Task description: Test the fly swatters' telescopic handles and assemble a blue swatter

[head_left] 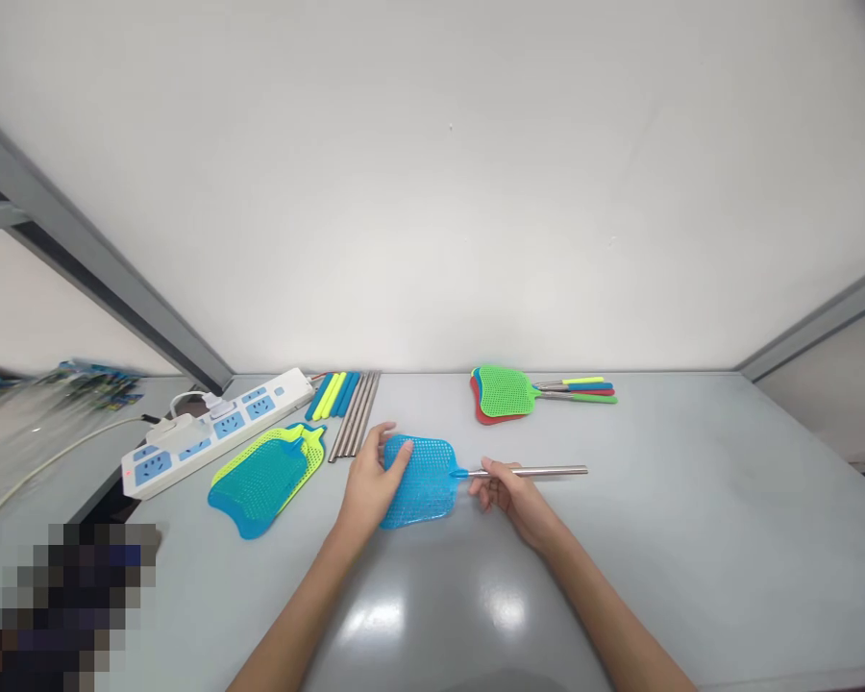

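My left hand (376, 471) grips the left edge of a blue fly swatter head (425, 485), thumb on top. A metal rod (555, 471) meets the neck of that head and points right. My right hand (508, 493) pinches the rod close to the neck. Left of my hands lie loose swatter heads (259, 476) in blue and yellow-green, overlapping. Behind them are several metal rods (357, 413) in a row beside blue and yellow handle sleeves (332, 394). At the back, swatters with coloured handles (505, 392) lie stacked, a green one on top.
A white power strip (220, 432) with plugs and a cable lies slantwise at the left. Clear plastic bags (50, 423) are beyond the grey frame post (101, 231). A white wall (447, 192) closes off the back of the grey table (663, 538).
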